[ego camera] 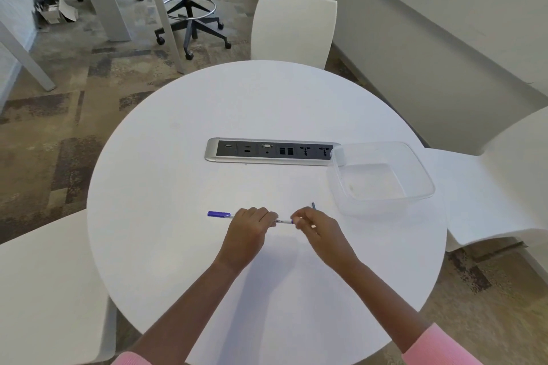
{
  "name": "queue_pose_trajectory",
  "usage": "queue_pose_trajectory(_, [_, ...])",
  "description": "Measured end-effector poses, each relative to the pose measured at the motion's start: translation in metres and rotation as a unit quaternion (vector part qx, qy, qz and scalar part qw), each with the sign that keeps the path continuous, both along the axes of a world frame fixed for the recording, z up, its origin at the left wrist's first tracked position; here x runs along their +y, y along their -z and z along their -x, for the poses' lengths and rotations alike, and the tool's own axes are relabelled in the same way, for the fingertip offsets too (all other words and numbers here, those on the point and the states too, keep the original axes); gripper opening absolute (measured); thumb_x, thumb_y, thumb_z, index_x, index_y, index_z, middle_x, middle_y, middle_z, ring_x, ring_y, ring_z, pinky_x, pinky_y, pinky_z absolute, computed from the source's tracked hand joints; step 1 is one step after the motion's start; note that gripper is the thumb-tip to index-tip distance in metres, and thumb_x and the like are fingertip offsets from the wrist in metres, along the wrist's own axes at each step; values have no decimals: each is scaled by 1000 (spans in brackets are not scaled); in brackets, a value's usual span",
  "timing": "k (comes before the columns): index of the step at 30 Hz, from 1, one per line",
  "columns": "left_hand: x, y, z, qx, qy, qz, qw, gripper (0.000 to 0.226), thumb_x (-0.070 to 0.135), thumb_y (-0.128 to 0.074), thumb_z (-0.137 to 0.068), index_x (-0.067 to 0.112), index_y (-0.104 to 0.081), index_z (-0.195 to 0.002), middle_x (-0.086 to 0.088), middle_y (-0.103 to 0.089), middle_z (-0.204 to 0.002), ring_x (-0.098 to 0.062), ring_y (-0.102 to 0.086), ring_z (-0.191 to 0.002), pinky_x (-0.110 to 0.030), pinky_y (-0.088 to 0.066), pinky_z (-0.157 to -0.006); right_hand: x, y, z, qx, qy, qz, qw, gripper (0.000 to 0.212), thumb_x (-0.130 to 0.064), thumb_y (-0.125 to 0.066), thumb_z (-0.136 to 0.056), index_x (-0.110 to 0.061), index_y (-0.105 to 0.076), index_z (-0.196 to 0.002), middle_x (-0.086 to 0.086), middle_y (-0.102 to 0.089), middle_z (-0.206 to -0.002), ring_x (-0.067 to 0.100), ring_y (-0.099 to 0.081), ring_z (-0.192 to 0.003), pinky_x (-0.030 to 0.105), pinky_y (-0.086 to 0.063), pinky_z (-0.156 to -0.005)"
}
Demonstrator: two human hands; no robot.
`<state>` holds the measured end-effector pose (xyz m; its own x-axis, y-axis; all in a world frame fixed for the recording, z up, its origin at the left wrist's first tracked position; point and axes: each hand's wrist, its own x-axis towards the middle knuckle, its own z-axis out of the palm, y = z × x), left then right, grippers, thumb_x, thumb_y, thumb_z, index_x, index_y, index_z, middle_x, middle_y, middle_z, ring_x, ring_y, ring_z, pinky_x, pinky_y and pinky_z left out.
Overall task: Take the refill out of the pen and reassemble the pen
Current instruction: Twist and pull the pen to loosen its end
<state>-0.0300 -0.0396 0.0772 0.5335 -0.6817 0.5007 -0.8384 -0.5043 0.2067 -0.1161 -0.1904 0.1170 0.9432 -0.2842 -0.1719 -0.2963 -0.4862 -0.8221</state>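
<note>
Table (184,175): round and white, and it fills most of my feed.
Chairs: one white chair (292,27) at the far edge, and a black wheeled stool (191,12) on the carpet beyond it.
Container (382,178): a clear plastic tub at the right of the table, open on top, with one far corner overlapping the socket panel. Through its walls I see only its own base, which carries a faint smear.
Socket panel (269,151): a silver-framed strip of ports and outlets set into the middle of the table.
Left hand (247,230): fingers curled over the pen barrel, gripping it near its middle.
Right hand (318,231): fingers bent, with the tips pinching the right end of the pen.
Pen (280,221): it lies level from left to right between the two hands, over the near half of the table and in front of the tub. Its slim white barrel has dark print, and a touch of purple shows at the right end. I cannot tell whether it rests on the table or hangs just above it.
Cap (218,214): purple, on the left end, poking out past the left hand.
Thin grey rod (313,205): it stands up from behind the right fingers. I cannot tell whether it is the refill.
</note>
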Motion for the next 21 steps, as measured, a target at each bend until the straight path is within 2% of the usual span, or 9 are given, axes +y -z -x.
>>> queue_pose_trajectory(3, [0, -5, 0, 1, 0, -2, 1000, 5, 10, -66, -69, 13, -69, -69, 5, -58, -55, -14, -51, -44, -21, -34, -46, 1, 9, 2, -52, -61, 171, 982, 11, -15, -54, -89, -12, -61, -97, 6, -64, -88, 16, -51, -87, 25, -42, -75])
queue_pose_trajectory(7, [-1, -6, 1, 2, 8, 9, 1000, 4, 11, -66, -68, 12, -70, -68, 4, -60, -55, -15, -51, -43, -18, -35, -43, -4, 17, -2, -161, -72, 338, 924, 9, -15, -54, -81, -11, -61, -78, 4, -59, -67, 15, -40, -68, 26, -37, -63])
queue_pose_trajectory(9, [-1, -6, 2, 0, 6, 13, 1000, 4, 11, -66, -70, 12, -70, -68, 4, -60, -55, -15, -51, -43, -19, -36, -43, -7, 14, -5, -184, -90, 376, 904, 18, -20, -47, -83, -11, -60, -74, 2, -57, -63, 16, -45, -60, 23, -36, -52])
queue_pose_trajectory(12, [0, -6, 3, 2, 2, 26, 1000, 18, 15, -56, -81, 12, -69, -69, 4, -59, -55, -16, -50, -43, -20, -35, -44, -9, 8, -6, -194, -119, 385, 894, 22, -21, -44, -84, -10, -58, -72, 4, -56, -62, 22, -49, -53, 28, -40, -42])
queue_pose_trajectory(16, [-2, -8, 5, 15, -1, 37, 999, 25, 17, -48, -82, 12, -69, -70, 5, -60, -56, -17, -50, -44, -23, -35, -45, -12, 7, -7, -198, -133, 373, 897, 23, -20, -44, -84, -8, -57, -69, 6, -54, -62, 22, -46, -54, 29, -38, -42])
queue_pose_trajectory(18, [-4, -9, 6, 18, -2, 42, 999, 25, 16, -48, -82, 12, -69, -70, 4, -60, -56, -17, -50, -44, -20, -31, -51, -12, 8, -7, -186, -124, 338, 914, 25, -21, -43, -84, -7, -57, -68, 6, -52, -61, 17, -40, -60, 27, -33, -48])
queue_pose_trajectory(21, [-4, -10, 5, 15, -1, 50, 999, 24, 13, -48, -82, 11, -68, -70, 3, -60, -57, -18, -51, -45, -23, -30, -56, -7, 8, -5, -155, -89, 239, 954, 32, -23, -41, -84, -3, -58, -66, 5, -46, -60, 11, -29, -64, 23, -27, -58])
